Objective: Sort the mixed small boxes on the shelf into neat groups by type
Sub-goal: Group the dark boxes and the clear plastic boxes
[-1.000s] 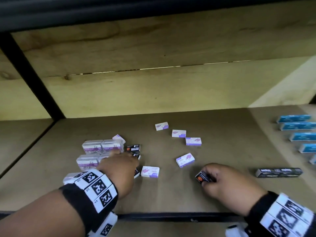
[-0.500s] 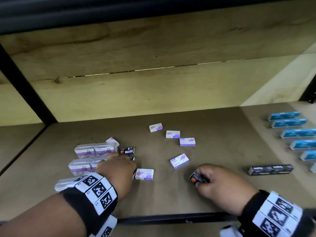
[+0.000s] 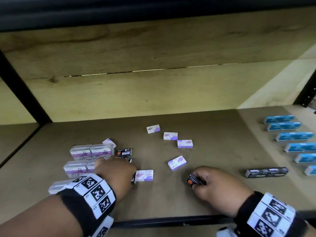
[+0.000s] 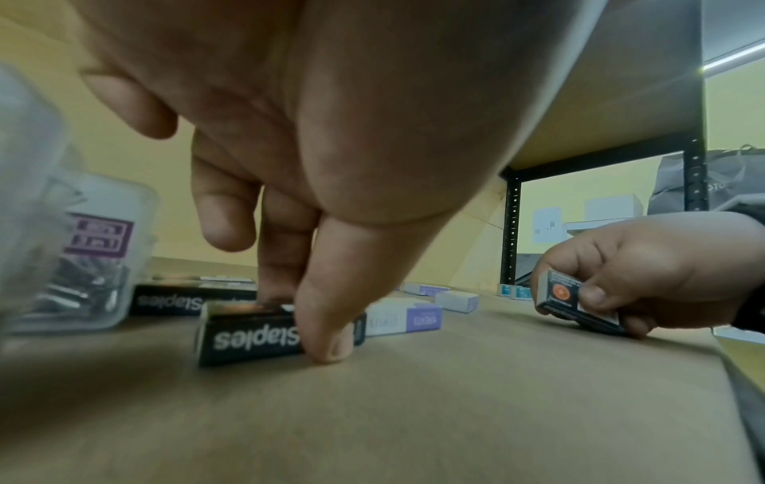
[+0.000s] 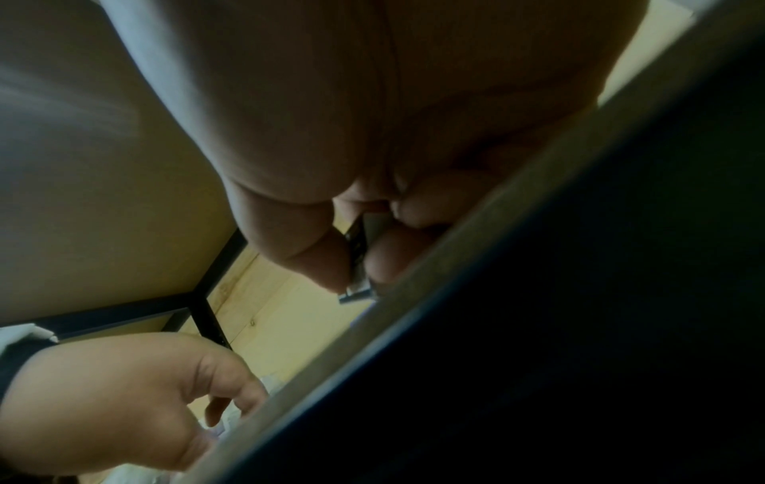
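On the brown shelf board [image 3: 171, 199], my left hand [image 3: 130, 171] pinches a black staples box [image 4: 248, 334] that lies flat, thumb [image 4: 327, 327] on its near side and a finger on top. More black boxes [image 3: 124, 151] lie just behind it. To the right, my right hand [image 3: 200, 180] grips a small black box with an orange mark [image 3: 194, 180], tilted and low over the board; the same box [image 4: 575, 301] shows in the left wrist view. Several white-and-purple staples boxes [image 3: 176, 163] lie scattered between and behind the hands, one [image 3: 144, 175] right beside my left hand.
Clear paper clip boxes [image 3: 82, 152] are grouped at the left. A row of blue boxes [image 3: 294, 136] runs along the right side, with a long black staples box [image 3: 266, 172] in front of it. The black shelf edge [image 3: 171, 221] lies close under my wrists.
Only the head view has drifted a little. Both hands keep their place and their hold.
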